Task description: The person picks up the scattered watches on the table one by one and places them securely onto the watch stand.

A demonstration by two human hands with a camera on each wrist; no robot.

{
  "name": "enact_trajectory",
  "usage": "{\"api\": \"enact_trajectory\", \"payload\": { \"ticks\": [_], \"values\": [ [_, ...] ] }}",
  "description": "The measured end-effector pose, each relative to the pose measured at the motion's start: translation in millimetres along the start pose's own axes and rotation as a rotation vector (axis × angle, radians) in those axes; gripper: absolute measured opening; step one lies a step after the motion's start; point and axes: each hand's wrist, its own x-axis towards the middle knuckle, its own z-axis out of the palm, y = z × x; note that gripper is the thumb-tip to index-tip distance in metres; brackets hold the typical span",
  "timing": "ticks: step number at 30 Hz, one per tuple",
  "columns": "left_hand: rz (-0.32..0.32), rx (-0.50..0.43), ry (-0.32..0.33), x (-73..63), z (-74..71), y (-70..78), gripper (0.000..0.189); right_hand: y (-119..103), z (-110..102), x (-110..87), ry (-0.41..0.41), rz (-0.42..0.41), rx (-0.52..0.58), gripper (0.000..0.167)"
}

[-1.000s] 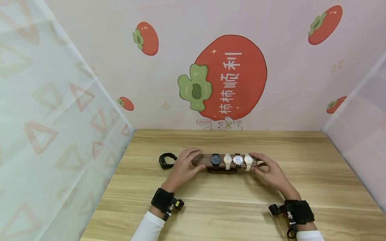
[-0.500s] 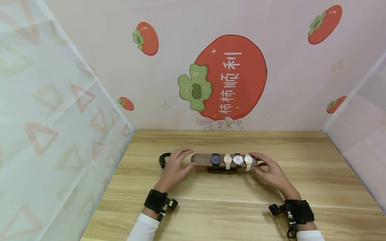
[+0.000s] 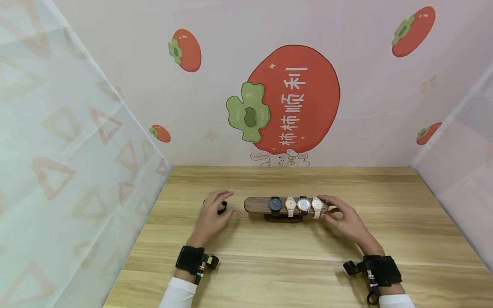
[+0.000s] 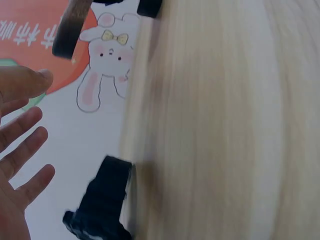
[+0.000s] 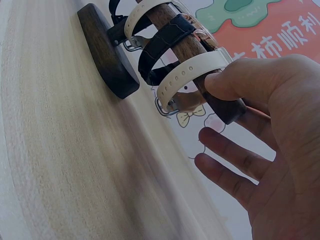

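Note:
A wooden watch stand (image 3: pixel 256 205) holds several wristwatches on its bar, among them a dark-faced watch (image 3: pixel 275 204) and a white-strapped watch (image 3: pixel 317 205) at the right end. My right hand (image 3: pixel 345 218) pinches that right end; in the right wrist view its thumb lies on the wooden bar (image 5: pixel 227 109) beside the white strap (image 5: pixel 192 70). Left of the stand, my left hand (image 3: pixel 209 216) is over a black watch (image 3: pixel 222 208), which it partly hides in the head view. The left wrist view shows its fingers spread, apart from the black watch (image 4: pixel 102 200).
The stand's dark foot (image 3: pixel 283 218) rests on the wood-grain table (image 3: pixel 269 265). Behind it rises a back wall (image 3: pixel 208 98) printed with persimmons and a rabbit. A patterned sheet (image 3: pixel 84 179) borders the table's left side.
My left hand has left the bar's left end and moved left over the black watch. My right hand keeps its hold, and the stand stays in place.

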Motion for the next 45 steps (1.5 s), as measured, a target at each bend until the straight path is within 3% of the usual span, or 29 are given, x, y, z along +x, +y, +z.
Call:
{"api": "enact_trajectory", "payload": {
  "ticks": [8, 15, 21, 35, 45],
  "values": [
    [-0.071, -0.003, 0.026, -12.8, -5.7, -14.7, 0.057, 3, 1, -0.6, 0.003, 0.01, -0.005, 0.062],
    [-0.19, -0.027, -0.013, -20.5, -13.4, -27.9, 0.062, 2, 1, -0.6, 0.003, 0.017, 0.008, 0.062],
    [-0.243, -0.014, -0.032, -24.3, -17.4, -35.2, 0.069, 1, 1, -0.7, 0.005, 0.011, 0.01, 0.062],
    [-0.466, -0.053, -0.164, -26.9, -22.2, -41.0, 0.083, -1, 0, -0.3, 0.003, 0.012, 0.01, 0.062],
    [-0.528, -0.05, -0.222, -27.8, -20.8, -44.4, 0.081, -3, 0, -0.4, -0.003, 0.021, 0.009, 0.061]
  ]
}}
